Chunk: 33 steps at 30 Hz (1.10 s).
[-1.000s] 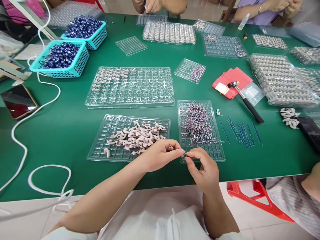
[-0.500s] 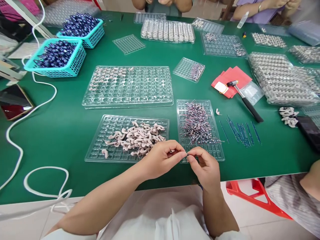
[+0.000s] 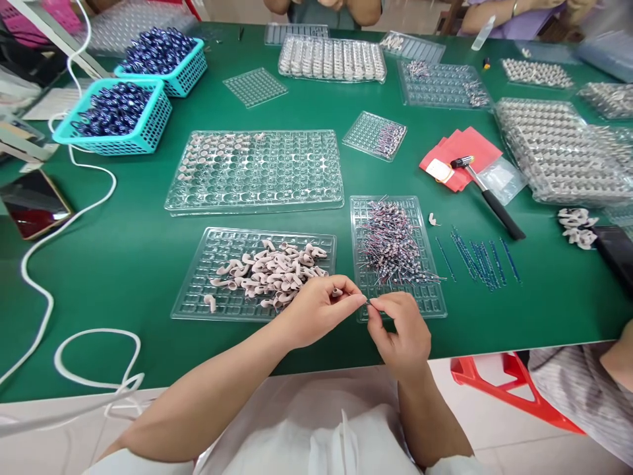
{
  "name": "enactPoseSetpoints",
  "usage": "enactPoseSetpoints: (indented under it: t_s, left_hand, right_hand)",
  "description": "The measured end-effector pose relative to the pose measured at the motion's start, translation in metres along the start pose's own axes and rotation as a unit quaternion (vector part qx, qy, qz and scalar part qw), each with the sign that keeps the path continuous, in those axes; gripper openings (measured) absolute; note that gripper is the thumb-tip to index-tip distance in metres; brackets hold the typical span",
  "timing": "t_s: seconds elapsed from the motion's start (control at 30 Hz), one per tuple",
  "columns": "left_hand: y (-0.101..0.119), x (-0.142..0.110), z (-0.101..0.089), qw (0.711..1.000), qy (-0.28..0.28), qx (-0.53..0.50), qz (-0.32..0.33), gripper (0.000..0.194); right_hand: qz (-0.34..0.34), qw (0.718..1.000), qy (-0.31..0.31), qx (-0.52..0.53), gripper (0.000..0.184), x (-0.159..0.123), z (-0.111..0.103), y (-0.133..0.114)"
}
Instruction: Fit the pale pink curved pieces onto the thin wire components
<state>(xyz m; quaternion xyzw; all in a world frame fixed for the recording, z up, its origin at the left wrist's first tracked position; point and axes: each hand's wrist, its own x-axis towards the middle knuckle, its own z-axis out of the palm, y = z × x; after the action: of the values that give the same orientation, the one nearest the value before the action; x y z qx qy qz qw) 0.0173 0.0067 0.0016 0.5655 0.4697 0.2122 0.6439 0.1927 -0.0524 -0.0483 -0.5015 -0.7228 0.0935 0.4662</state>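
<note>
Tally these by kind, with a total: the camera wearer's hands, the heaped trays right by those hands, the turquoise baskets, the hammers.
Hands: 2 (left hand, right hand)
Trays: 2 (beige-piece tray, wired-piece tray)
Baskets: 2 (front basket, back basket)
Hammer: 1
Total: 7

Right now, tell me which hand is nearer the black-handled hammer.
Right. The right hand is below and left of the hammer in the picture; the left hand is farther left, by the heaped pale pieces.
</note>
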Motion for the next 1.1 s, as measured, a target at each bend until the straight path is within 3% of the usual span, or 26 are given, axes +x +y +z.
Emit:
enactPoseSetpoints:
  t_s: [0.23, 0.6, 1.1]
  left_hand:
    - [0.0003, 0.0026, -0.0023, 0.992, -0.051, -0.097, -0.054, 0.03]
    - [0.0011, 0.0003, -0.0011, 0.991, -0.056, -0.116, -0.039, 0.031]
    - [0.0032, -0.0008, 0.0008, 0.987, -0.079, -0.142, -0.006, 0.028]
  right_hand:
    - [0.092, 0.989, 0.017, 0.113, 0.025, -0.0026, -0.004, -0.0045]
    - [0.185, 0.953, 0.054, 0.234, 0.017, -0.0061, -0.0062, -0.0033]
    - [0.192, 0.938, 0.049, 0.285, 0.011, -0.0058, -0.0082, -0.002]
